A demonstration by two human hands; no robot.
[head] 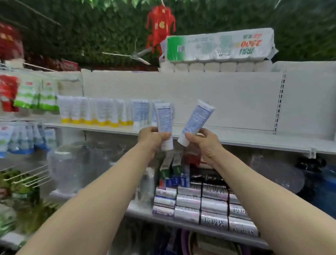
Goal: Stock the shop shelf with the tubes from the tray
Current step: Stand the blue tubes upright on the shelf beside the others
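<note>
My left hand [153, 138] grips a white tube with blue print [164, 119], held upright with its cap end down. My right hand [204, 140] grips a second tube of the same kind [196, 120], tilted to the right. Both tubes are raised in front of the white shop shelf [240, 138]. A row of tubes stands on the shelf's left part: white ones with yellow caps [97, 114] and white ones with blue print [141, 113]. The shelf to the right of my hands is bare. The tray is out of view.
A pack of toilet rolls [219, 48] lies on top of the shelf unit. Below the shelf are stacked silver boxes [205, 204], toothpaste cartons [173, 171] and clear plastic containers [78, 166]. Hanging packets [27, 95] fill the rack at left. A red ornament [160, 26] hangs overhead.
</note>
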